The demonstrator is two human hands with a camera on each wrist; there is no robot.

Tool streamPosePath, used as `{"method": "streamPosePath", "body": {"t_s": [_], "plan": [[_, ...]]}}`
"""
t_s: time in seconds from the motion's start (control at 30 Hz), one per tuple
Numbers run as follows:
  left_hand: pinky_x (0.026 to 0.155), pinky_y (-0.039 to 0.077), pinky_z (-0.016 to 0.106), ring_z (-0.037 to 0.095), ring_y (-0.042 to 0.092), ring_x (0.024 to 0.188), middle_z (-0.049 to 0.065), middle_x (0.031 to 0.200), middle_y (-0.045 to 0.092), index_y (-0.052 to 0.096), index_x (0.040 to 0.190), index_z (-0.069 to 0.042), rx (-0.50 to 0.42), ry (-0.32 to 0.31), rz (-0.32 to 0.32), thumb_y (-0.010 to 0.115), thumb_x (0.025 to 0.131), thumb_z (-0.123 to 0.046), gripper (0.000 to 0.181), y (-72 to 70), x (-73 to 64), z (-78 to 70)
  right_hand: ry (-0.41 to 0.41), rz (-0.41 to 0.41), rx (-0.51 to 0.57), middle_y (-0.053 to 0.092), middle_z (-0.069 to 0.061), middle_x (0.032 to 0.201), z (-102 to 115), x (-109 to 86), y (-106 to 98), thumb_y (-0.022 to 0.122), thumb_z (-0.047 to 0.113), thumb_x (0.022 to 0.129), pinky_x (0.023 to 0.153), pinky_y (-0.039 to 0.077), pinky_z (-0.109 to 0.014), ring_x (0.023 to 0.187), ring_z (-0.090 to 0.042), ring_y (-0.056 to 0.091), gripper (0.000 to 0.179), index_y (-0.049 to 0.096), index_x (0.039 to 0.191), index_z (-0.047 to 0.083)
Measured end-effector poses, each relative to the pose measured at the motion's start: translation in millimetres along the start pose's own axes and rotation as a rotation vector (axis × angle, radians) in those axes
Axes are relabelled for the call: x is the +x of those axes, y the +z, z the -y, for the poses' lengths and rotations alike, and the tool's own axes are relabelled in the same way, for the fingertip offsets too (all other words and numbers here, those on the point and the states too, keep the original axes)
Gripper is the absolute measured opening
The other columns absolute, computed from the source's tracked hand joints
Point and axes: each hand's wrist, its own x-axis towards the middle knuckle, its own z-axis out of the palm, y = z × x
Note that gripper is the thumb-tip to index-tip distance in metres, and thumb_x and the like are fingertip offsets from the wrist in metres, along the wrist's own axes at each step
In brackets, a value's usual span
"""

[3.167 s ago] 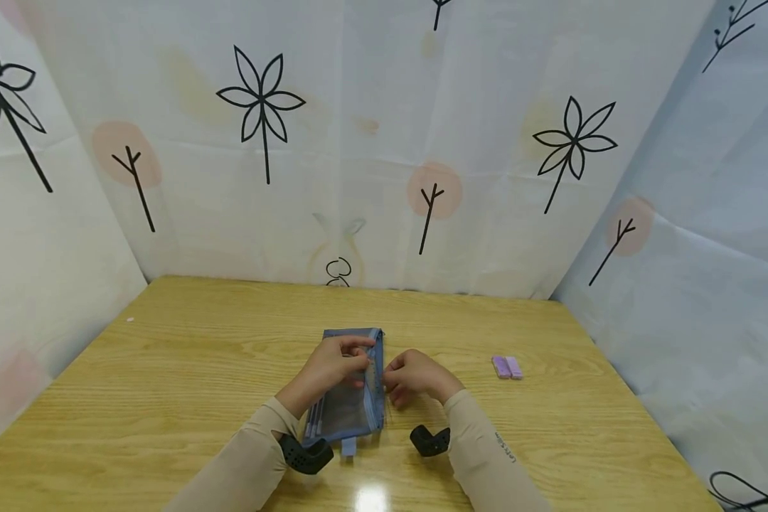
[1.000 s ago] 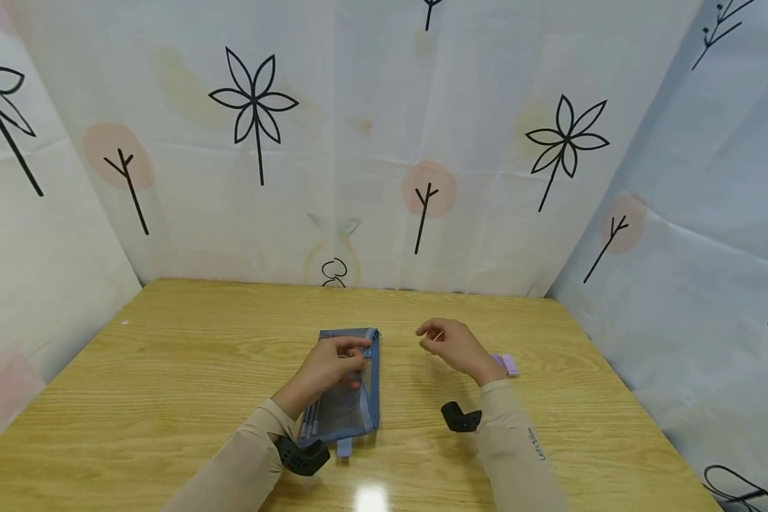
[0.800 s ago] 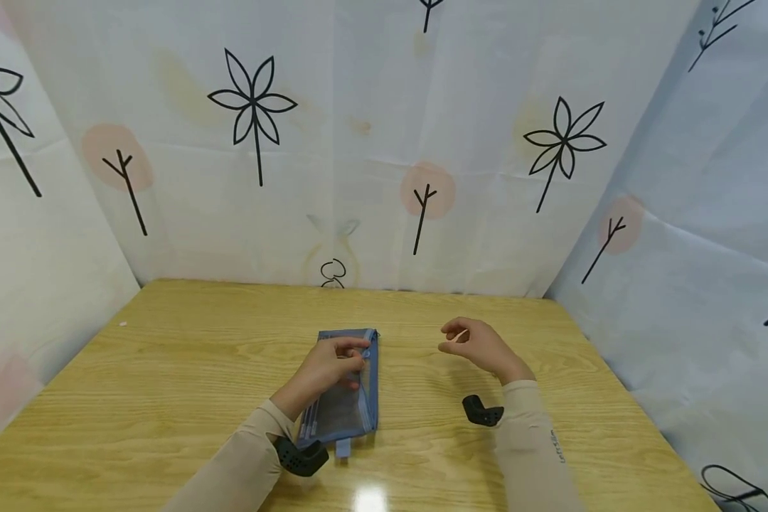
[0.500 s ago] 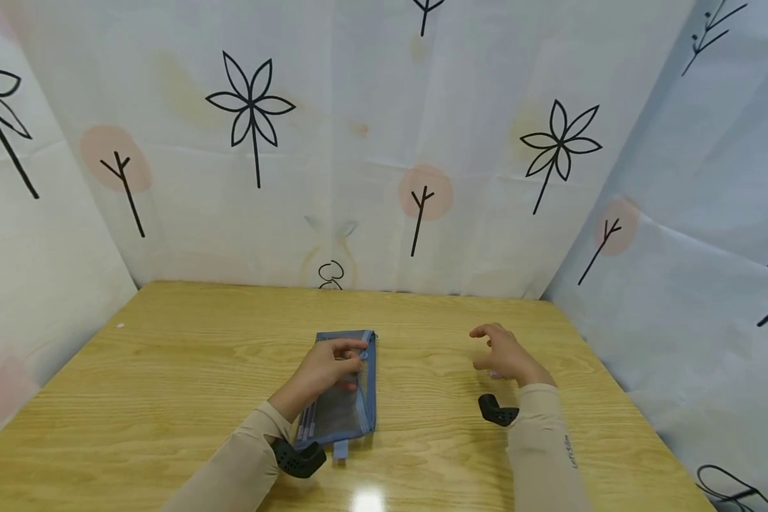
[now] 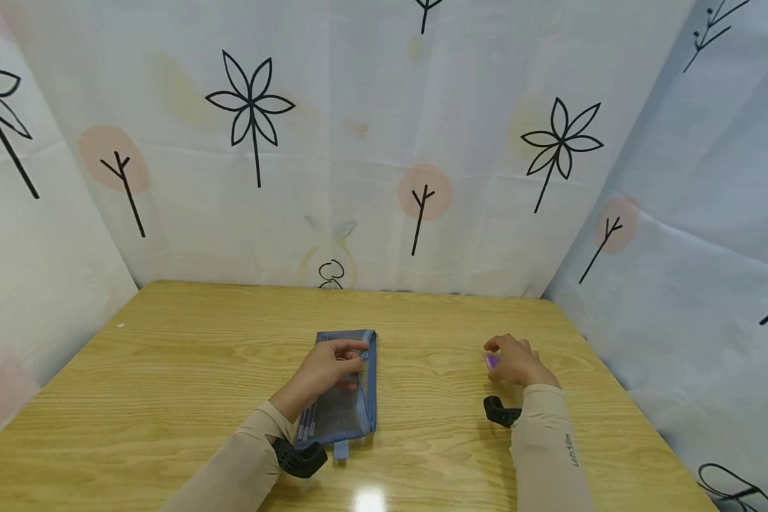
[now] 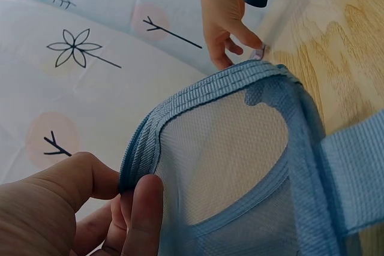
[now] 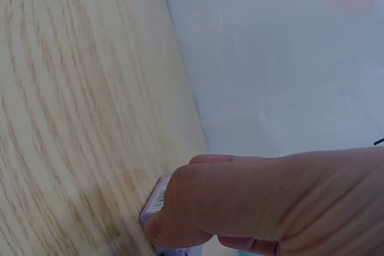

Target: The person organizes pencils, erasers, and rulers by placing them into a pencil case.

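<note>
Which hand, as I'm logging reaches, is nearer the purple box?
Right: the right hand is curled around the box; the left hand is well left of it, holding the pouch.

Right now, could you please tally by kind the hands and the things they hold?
Bare hands (left hand, right hand): 2
Blue rectangular mesh pouch: 1
Small purple box: at least 1, partly covered
Total: at least 4

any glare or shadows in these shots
Head view: bright glare low in frame on the table, faint shadow beside the right sleeve; left wrist view: no harsh glare on the blue mesh pouch; right wrist view: soft shadow near the purple box.
</note>
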Motion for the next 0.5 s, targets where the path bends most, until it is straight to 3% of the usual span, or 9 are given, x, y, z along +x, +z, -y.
{"method": "streamPosePath", "body": {"t_s": [0.5], "plan": [[0.063, 0.061, 0.034, 0.028, 0.067, 0.096, 0.007, 0.09, 0.057, 0.063, 0.129, 0.0, -0.001, -0.006, -0.01, 0.063, 0.09, -0.004, 0.039, 0.4, 2.1, 1.7, -0.025, -0.043, -0.061, 0.059, -0.019, 0.123, -11, 9.7, 10, 0.077, 0.004, 0.075, 0.095, 0.037, -0.059, 0.109, -0.04, 0.049, 0.042, 0.064, 0.115, 0.001]]}}
